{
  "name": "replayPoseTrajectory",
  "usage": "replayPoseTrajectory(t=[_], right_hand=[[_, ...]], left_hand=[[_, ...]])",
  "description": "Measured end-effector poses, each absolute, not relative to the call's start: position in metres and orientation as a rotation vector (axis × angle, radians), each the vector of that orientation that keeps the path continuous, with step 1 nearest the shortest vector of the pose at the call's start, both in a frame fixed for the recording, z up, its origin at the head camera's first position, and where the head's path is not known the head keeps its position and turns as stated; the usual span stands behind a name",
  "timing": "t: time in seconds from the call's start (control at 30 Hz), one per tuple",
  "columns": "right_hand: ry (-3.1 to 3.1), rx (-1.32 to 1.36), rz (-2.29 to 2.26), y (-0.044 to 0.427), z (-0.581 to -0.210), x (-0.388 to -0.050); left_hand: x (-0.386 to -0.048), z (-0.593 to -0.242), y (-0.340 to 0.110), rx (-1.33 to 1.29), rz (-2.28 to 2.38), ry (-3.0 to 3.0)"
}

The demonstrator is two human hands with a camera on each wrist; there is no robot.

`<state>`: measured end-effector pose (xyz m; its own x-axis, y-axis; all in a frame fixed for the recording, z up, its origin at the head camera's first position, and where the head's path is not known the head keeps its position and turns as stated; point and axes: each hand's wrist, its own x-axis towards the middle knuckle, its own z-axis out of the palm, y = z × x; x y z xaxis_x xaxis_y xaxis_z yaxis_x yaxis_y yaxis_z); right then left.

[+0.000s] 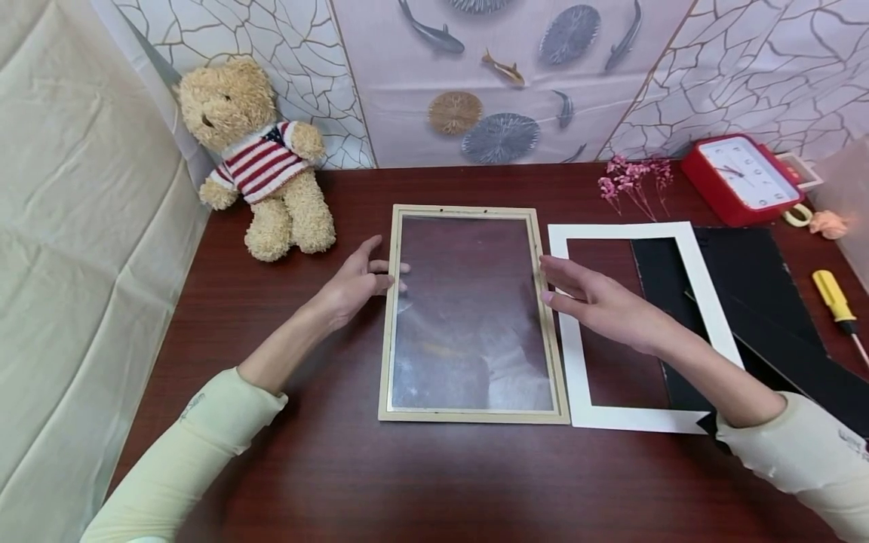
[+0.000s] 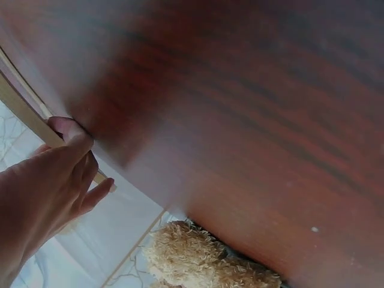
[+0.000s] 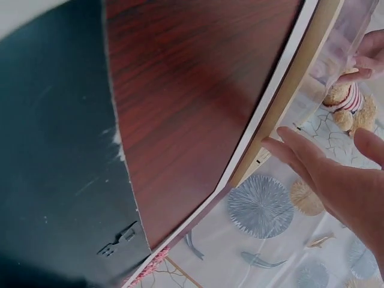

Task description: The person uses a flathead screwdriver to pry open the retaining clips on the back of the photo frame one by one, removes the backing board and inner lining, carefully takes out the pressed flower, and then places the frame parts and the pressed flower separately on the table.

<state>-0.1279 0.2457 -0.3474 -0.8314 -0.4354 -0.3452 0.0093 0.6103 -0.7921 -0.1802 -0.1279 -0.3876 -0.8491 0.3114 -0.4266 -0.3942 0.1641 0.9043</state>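
A light wooden picture frame (image 1: pixel 560 377) with a clear pane in it lies before me on the dark reddish table. At its left side my left hand (image 1: pixel 348 292) grips the edge, the thumb on the outer rim and fingertips showing through the pane. The left wrist view shows this hand (image 2: pixel 57 171) with its fingers around the strip. Against the right rim, my right hand (image 1: pixel 604 305) touches the frame with nearly straight fingers, the thumb apart in the right wrist view. Under that arm is a white mat border (image 1: pixel 578 369), right of the frame.
Black backing boards (image 1: pixel 753 264) lie beneath and right of the mat. A yellow-handled screwdriver (image 1: pixel 830 294) is at the far right. Along the back are a teddy bear (image 1: pixel 261 162), pink dried flowers (image 1: pixel 631 181) and a red clock (image 1: pixel 743 177).
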Motion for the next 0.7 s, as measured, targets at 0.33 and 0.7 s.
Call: replayPoseTrajectory(t=[0.33, 0.7], right_hand=[[2.4, -0.462, -0.899, 0.244, -0.349, -0.126], [2.442, -0.49, -0.8, 0.242, -0.351, -0.123]], left_hand=[[-0.177, -0.39, -0.126, 0.008, 1.675, 2.077], [-0.169, -0.395, -0.125, 0.19, 1.333, 2.518]])
